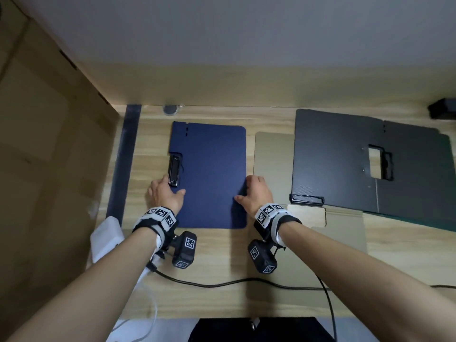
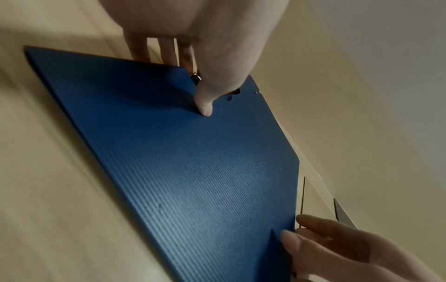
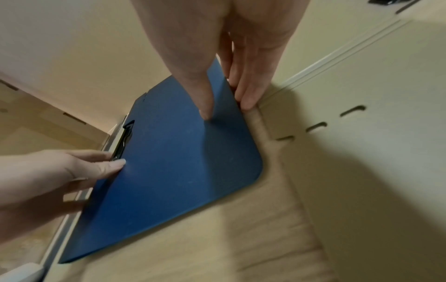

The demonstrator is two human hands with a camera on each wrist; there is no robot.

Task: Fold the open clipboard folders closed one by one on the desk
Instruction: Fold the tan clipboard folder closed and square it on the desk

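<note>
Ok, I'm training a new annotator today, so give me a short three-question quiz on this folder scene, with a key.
1. True or false: the blue folder lies folded shut on the desk.
2. Which hand has its fingers beside the folder's black clip: A) left hand, B) right hand?
3. Fill in: the folder lying open at the far right is ____.

Key:
1. True; its cover lies flat, with both thumbs on top.
2. A; the right hand grips the opposite long edge.
3. Black; it lies spread open, untouched by either hand.
</note>
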